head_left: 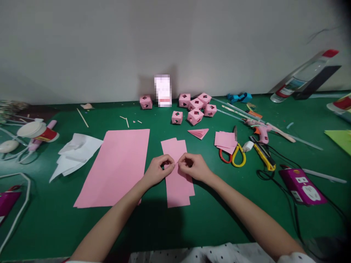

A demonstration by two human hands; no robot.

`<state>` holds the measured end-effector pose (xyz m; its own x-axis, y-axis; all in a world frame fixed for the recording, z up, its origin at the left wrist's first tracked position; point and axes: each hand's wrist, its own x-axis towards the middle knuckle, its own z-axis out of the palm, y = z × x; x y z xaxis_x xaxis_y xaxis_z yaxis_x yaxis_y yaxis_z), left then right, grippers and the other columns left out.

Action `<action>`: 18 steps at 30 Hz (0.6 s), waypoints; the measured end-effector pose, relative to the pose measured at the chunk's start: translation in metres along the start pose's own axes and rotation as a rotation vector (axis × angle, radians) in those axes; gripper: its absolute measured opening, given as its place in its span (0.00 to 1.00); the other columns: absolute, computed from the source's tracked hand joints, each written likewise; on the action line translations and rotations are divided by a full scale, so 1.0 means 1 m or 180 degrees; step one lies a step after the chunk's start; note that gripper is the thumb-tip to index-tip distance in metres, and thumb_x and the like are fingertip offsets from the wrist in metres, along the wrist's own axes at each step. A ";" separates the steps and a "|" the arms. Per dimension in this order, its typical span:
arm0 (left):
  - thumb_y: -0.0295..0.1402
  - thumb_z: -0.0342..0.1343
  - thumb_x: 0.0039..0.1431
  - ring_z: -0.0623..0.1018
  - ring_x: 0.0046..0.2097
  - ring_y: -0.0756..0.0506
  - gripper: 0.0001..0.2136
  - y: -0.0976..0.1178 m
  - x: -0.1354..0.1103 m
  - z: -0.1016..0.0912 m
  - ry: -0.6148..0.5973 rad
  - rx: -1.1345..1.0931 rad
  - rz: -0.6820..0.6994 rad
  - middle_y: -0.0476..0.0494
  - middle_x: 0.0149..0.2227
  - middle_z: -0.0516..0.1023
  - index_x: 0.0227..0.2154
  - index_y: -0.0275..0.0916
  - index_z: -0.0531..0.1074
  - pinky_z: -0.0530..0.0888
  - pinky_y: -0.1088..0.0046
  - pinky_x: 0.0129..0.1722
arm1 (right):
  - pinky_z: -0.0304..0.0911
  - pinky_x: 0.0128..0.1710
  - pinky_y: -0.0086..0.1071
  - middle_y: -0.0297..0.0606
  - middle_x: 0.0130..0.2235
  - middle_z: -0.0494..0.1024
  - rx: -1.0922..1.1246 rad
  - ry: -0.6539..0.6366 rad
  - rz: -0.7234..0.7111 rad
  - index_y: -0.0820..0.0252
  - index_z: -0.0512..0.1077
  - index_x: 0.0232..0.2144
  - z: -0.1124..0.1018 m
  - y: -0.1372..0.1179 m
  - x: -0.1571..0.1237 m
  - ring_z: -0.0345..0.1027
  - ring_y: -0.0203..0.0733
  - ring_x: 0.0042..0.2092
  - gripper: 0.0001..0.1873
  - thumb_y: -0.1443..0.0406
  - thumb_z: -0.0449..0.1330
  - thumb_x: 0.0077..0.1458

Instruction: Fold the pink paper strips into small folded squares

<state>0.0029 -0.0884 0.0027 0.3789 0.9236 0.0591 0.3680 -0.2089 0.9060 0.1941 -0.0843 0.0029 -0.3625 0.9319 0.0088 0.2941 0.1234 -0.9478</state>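
Note:
My left hand (158, 170) and my right hand (193, 166) meet over a stack of narrow pink paper strips (175, 146) on the green table (55, 219). Both hands are closed in a pinch, fingertips nearly touching, on a small pink piece of paper between them. A large pink sheet (116, 166) lies just left of my left hand. Beyond the strips lie a folded pink triangle (199, 133) and a pile of small pink squares (225, 140).
Several pink paper cubes (195, 106) stand near the wall. Right side: scissors (234, 153), a yellow utility knife (263, 155), a pink glue gun (260, 131), a purple power strip (301, 185) with cables. Left side: white paper scraps (74, 153), a glue tub (38, 130).

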 end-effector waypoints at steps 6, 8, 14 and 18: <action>0.30 0.54 0.56 0.69 0.29 0.51 0.05 -0.002 0.001 -0.003 0.0171 -0.0106 -0.0114 0.49 0.26 0.71 0.26 0.36 0.70 0.64 0.77 0.30 | 0.60 0.26 0.26 0.31 0.23 0.72 0.0026 0.0019 0.0148 0.62 0.71 0.24 -0.021 0.009 0.005 0.64 0.32 0.25 0.02 0.70 0.58 0.45; 0.30 0.54 0.55 0.69 0.29 0.51 0.05 -0.002 0.001 -0.004 0.0279 -0.0158 -0.0186 0.49 0.26 0.71 0.26 0.36 0.69 0.64 0.77 0.30 | 0.61 0.26 0.26 0.32 0.24 0.74 0.0064 0.0109 0.0247 0.62 0.71 0.24 -0.029 0.011 0.007 0.66 0.33 0.25 0.02 0.69 0.58 0.46; 0.32 0.54 0.57 0.70 0.30 0.51 0.06 -0.002 0.001 -0.004 0.0143 -0.0235 -0.0165 0.49 0.27 0.73 0.28 0.36 0.71 0.65 0.77 0.30 | 0.64 0.29 0.28 0.37 0.31 0.77 0.0442 -0.0014 0.0131 0.62 0.73 0.36 -0.021 0.007 0.004 0.70 0.36 0.30 0.11 0.60 0.60 0.53; 0.32 0.54 0.57 0.71 0.31 0.50 0.06 -0.001 0.001 -0.003 0.0122 -0.0134 -0.0112 0.48 0.28 0.74 0.28 0.36 0.72 0.66 0.76 0.32 | 0.61 0.26 0.26 0.34 0.27 0.75 0.0229 -0.0126 -0.0017 0.61 0.72 0.31 -0.004 0.001 -0.001 0.66 0.33 0.27 0.10 0.59 0.58 0.56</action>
<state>0.0003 -0.0859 0.0037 0.3332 0.9419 0.0423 0.3442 -0.1633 0.9246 0.1981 -0.0839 0.0029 -0.3991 0.9169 0.0028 0.2282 0.1023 -0.9682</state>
